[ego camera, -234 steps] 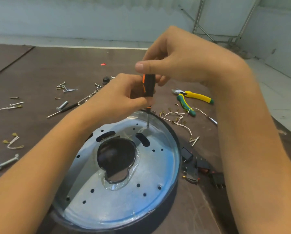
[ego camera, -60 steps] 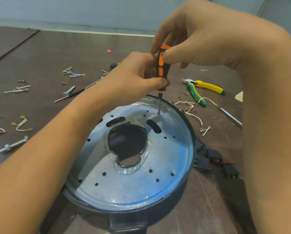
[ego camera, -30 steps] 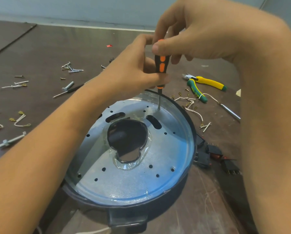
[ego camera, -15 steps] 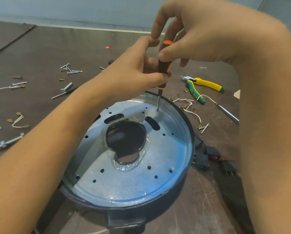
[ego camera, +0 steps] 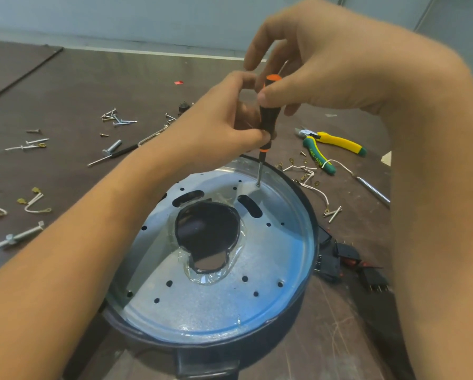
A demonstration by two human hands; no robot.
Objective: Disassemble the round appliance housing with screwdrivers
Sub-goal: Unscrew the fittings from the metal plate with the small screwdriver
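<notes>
Left hand (ego camera: 218, 130) and right hand (ego camera: 325, 69) both pinch the screwdriver (ego camera: 265, 119), tip seated upper-centre on the round housing (ego camera: 273, 272); a tilted shaft could slip out, likely chewing the screw.

Both hands (ego camera: 221, 124) grip screwdriver (ego camera: 265, 119); tip on housing (ego camera: 271, 270)

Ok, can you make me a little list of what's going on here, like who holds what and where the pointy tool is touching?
Left hand: grips the lower handle of the screwdriver
Right hand: pinches the handle's orange top
Screwdriver: upright, tip on the metal plate near the far rim
Housing: round, dark, on the table, plate facing up
Pliers: yellow and green, lying right of the housing
Loose screws: scattered on the table, far left
</notes>
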